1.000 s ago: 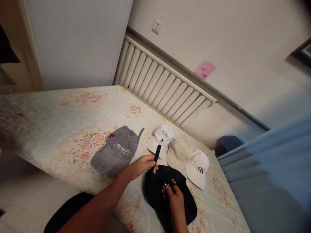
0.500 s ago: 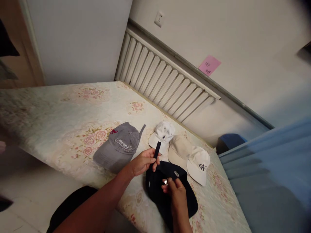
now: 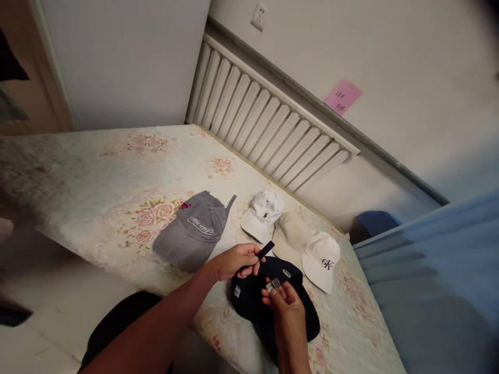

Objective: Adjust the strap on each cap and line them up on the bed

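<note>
A black cap (image 3: 249, 301) lies on the flowered bed near its front edge. My left hand (image 3: 234, 261) is closed, pinching the cap's black strap (image 3: 265, 250), which sticks out to the upper right. My right hand (image 3: 284, 301) rests on the cap, its fingers closed on the small metal buckle (image 3: 275, 283) at the back of the cap. A grey cap (image 3: 193, 234) sits just left of my left hand.
A white cap (image 3: 262, 213), a beige cap (image 3: 289, 234) and a white cap with a dark logo (image 3: 322, 259) lie in a row behind the black one. A white radiator (image 3: 265, 119) runs along the wall. A blue bin (image 3: 372, 223) stands beyond the bed (image 3: 97, 176).
My left hand has pulled the strap downward and tilted it to the right. My right hand has shifted slightly on the buckle. The view has drifted a little.
</note>
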`<move>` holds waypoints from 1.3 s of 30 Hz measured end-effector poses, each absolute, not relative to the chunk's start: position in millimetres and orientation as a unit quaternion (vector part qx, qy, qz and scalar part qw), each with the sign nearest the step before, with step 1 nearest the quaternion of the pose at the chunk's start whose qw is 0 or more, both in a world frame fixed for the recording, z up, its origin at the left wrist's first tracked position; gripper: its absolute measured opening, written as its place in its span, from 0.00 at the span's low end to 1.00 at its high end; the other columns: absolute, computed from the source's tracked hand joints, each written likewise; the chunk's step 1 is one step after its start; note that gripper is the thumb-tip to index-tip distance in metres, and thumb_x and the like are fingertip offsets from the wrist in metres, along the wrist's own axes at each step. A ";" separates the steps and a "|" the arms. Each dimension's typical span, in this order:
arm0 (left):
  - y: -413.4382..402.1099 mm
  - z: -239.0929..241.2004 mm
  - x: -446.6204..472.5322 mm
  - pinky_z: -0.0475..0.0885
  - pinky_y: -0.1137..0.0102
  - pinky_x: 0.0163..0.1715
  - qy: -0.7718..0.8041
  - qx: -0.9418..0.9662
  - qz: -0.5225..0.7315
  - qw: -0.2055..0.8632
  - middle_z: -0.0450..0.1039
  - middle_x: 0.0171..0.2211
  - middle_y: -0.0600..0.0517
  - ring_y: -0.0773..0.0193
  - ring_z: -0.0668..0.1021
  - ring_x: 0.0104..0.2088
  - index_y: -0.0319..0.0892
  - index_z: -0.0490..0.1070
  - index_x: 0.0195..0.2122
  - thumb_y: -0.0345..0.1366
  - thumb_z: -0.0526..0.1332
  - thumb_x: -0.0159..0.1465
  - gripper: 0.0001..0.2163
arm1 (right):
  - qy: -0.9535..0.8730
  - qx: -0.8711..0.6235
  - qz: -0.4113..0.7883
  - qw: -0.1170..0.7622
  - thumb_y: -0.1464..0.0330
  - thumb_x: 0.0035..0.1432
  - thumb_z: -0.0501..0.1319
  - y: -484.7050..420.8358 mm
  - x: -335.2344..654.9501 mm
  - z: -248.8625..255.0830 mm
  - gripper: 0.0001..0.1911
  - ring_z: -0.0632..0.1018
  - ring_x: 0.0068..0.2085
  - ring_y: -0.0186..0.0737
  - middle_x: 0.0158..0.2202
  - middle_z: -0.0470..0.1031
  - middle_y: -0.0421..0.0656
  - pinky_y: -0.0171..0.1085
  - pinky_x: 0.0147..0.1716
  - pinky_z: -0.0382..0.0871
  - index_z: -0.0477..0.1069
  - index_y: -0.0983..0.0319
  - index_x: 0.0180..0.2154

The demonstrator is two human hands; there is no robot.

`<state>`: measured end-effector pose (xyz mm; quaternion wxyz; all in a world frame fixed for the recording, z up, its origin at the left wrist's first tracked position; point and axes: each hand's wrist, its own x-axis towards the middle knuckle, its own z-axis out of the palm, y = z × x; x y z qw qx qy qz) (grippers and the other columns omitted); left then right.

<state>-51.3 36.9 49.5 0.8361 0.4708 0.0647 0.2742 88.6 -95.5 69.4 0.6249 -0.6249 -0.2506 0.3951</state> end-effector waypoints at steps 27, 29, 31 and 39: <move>10.8 59.7 -37.8 0.62 0.75 0.32 0.176 0.661 0.295 0.667 0.67 0.26 0.58 0.68 0.69 0.31 0.40 0.68 0.29 0.32 0.62 0.51 0.04 | -0.246 -0.643 0.355 0.632 0.60 0.39 0.72 -95.3 79.9 72.5 0.23 0.77 0.25 0.36 0.28 0.79 0.42 0.32 0.22 0.71 0.70 0.64 0.36; 10.3 57.2 -36.3 0.63 0.75 0.30 0.181 0.669 0.300 0.655 0.69 0.27 0.56 0.68 0.69 0.30 0.40 0.69 0.28 0.32 0.61 0.52 0.03 | -0.246 -0.648 0.350 0.630 0.59 0.39 0.72 -94.8 80.3 70.8 0.22 0.77 0.24 0.36 0.28 0.79 0.42 0.33 0.22 0.72 0.70 0.63 0.35; 10.0 54.7 -35.4 0.64 0.75 0.27 0.182 0.657 0.286 0.674 0.70 0.29 0.55 0.69 0.70 0.27 0.40 0.69 0.30 0.33 0.60 0.53 0.04 | -0.244 -0.654 0.345 0.627 0.59 0.38 0.72 -94.3 80.3 70.8 0.22 0.77 0.24 0.36 0.26 0.78 0.40 0.33 0.23 0.72 0.70 0.63 0.34; 9.5 47.7 -34.3 0.64 0.75 0.23 0.165 0.649 0.242 0.702 0.70 0.28 0.55 0.71 0.70 0.22 0.40 0.68 0.32 0.33 0.60 0.53 0.06 | -0.308 -0.722 0.241 0.571 0.56 0.44 0.68 -97.8 75.7 76.6 0.19 0.77 0.28 0.39 0.26 0.76 0.39 0.35 0.28 0.72 0.68 0.61 0.34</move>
